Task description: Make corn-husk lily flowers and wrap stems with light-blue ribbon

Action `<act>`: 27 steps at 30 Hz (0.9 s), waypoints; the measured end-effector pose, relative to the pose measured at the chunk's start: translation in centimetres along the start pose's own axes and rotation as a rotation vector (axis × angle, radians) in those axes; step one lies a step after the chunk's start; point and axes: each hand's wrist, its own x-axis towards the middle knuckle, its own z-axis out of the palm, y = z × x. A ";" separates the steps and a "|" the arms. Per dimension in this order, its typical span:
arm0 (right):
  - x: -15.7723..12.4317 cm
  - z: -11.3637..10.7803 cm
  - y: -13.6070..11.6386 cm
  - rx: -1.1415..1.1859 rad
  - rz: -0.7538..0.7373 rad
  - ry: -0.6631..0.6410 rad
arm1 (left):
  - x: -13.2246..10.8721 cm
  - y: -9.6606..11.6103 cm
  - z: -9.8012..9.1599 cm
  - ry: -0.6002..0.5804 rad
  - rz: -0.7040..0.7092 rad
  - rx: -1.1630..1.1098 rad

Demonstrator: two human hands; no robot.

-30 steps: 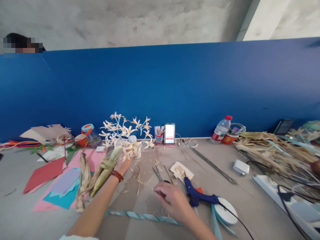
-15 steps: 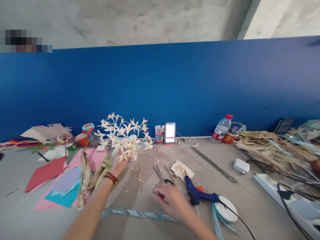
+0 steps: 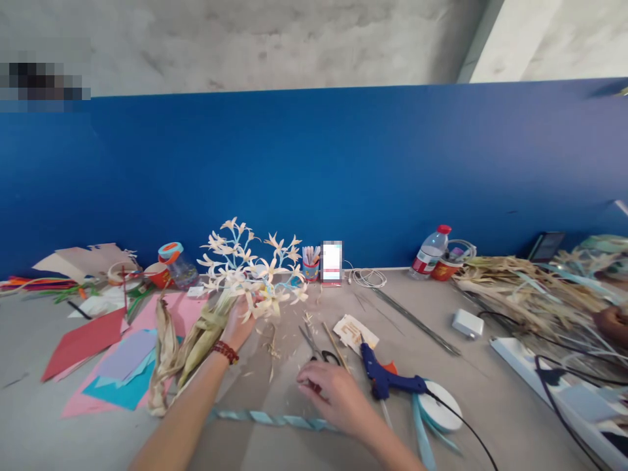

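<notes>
My left hand (image 3: 239,327), with a red bead bracelet on the wrist, is closed round the stems of a cream flower spray (image 3: 250,269) made of husk, holding it up over the table. My right hand (image 3: 330,394) rests on the table in front of me with its fingers curled; I cannot make out what is under them. Scissors (image 3: 316,347) lie just beyond it and a blue glue gun (image 3: 387,381) lies to its right. A twisted light-blue strip (image 3: 269,419) stretches across the table below both hands.
Coloured paper sheets (image 3: 112,356) and dried corn husks (image 3: 189,347) lie at the left. A water bottle (image 3: 428,252), a white adapter (image 3: 466,322), a ribbon roll (image 3: 439,407), a pile of dried husks (image 3: 530,291) and cables fill the right. A blue partition (image 3: 343,176) backs the table.
My left hand has lifted and shifted the flower spray slightly to the right. My right hand has stayed low on the table, moving only a little.
</notes>
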 end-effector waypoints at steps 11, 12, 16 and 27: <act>-0.6 0.2 0.3 -0.025 0.008 0.007 | -0.5 -1.3 0.8 0.082 0.127 0.083; -0.6 0.2 0.3 -0.024 0.009 0.009 | -0.5 -1.4 0.8 0.091 0.131 0.089; -0.7 0.2 0.3 -0.007 0.005 0.011 | -0.4 -1.6 0.7 0.099 0.135 0.117; -0.8 0.3 0.5 -0.007 0.017 -0.004 | -0.1 -1.5 1.2 0.084 0.164 0.139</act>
